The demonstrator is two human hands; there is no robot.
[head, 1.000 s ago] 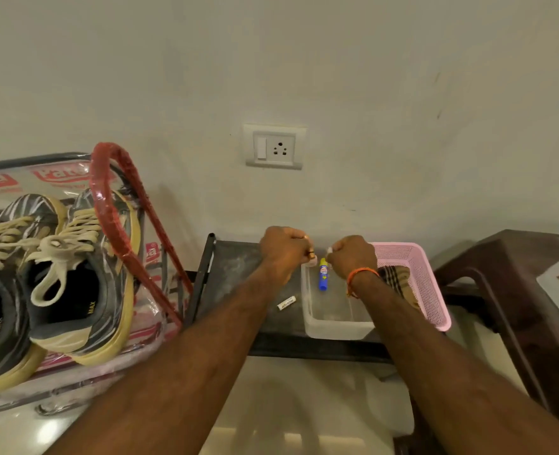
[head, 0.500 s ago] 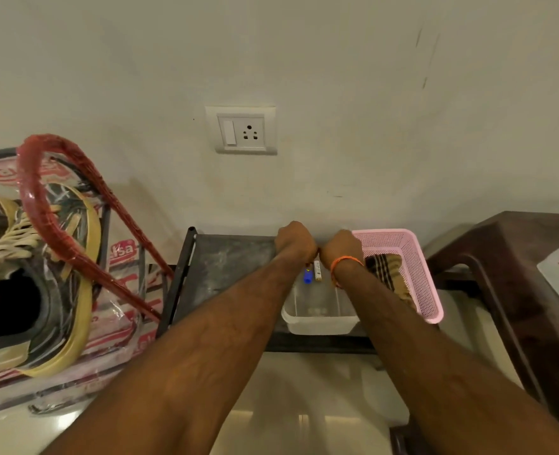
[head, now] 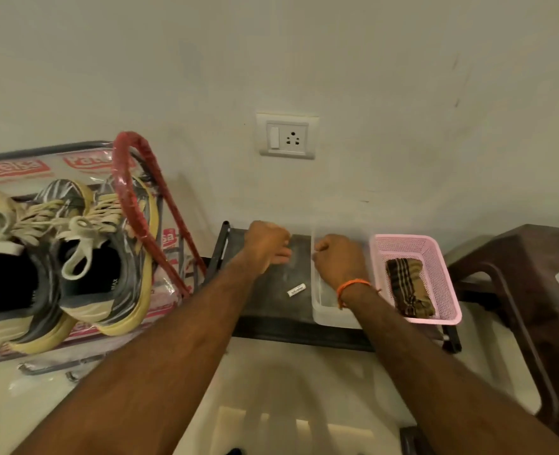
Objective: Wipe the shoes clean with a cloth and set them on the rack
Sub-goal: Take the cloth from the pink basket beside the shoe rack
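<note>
hovering over the dark low shelf (head: 271, 303), left hand (head: 266, 246) and right hand (head: 339, 259) both curl into fists; contents unclear. sneakers (head: 84, 257) sit left of it, folded plaid cloth (head: 408, 287) in the pink basket (head: 449, 290) right.

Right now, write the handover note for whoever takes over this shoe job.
Left hand: fingers curled over the dark low shelf; whether it holds anything is hidden.
Right hand: curled over the clear tub; contents of the fist hidden.
Shoes: side by side on the rack at left.
Cloth: folded in the pink basket, untouched.
A small white tube lies on the shelf.
Done: shoes sit on the rack.
Left: whether wiping is done can't be told.
</note>
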